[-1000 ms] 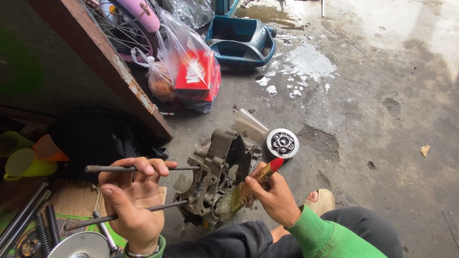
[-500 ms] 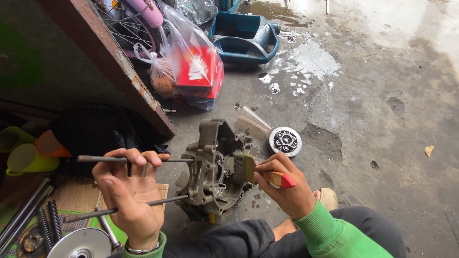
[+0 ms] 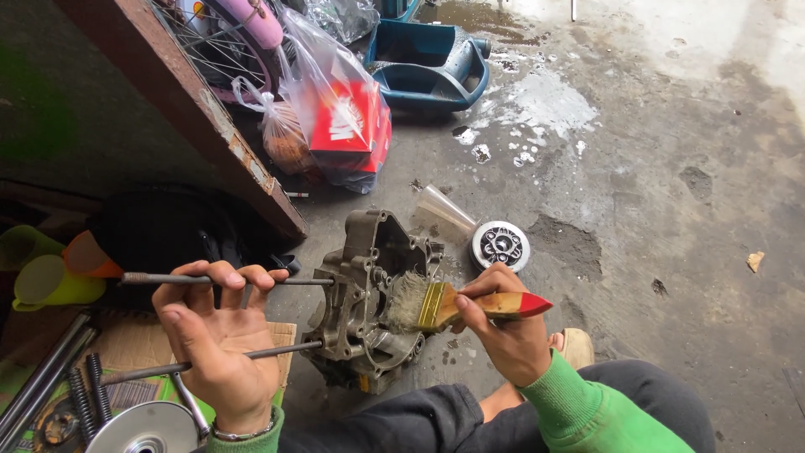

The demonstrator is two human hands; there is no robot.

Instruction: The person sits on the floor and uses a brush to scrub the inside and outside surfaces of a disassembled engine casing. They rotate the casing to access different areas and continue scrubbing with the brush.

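Hands are busy with a dirty metal engine case [image 3: 369, 302] that sits on the wet concrete floor [image 3: 654, 193] in the lower middle of the frame. Two long metal rods stick out of the case toward the left side of the frame, lying almost flat. The left hand [image 3: 220, 335] is palm up between them. Its fingers curl over the upper rod [image 3: 210, 279] and the lower rod [image 3: 218, 359] runs across the palm, so this hand is wrapped on the rods and keeps the case steady.

The right hand [image 3: 503, 327] pinches a paintbrush [image 3: 457, 304] with a wooden handle and a red tip. The brush lies sideways, with its handle pointing to the right side of the frame and its bristles pointing left. The bristles touch the open side of the case, just to the left of the right hand. So the right hand is the one nearer to the open side, and the left hand is out along the rods.

Just behind the case, a round metal disc [image 3: 501, 245] and a clear plastic cup [image 3: 444, 210] lie on the floor. A plastic bag with a red box [image 3: 344, 126] is in the upper middle.
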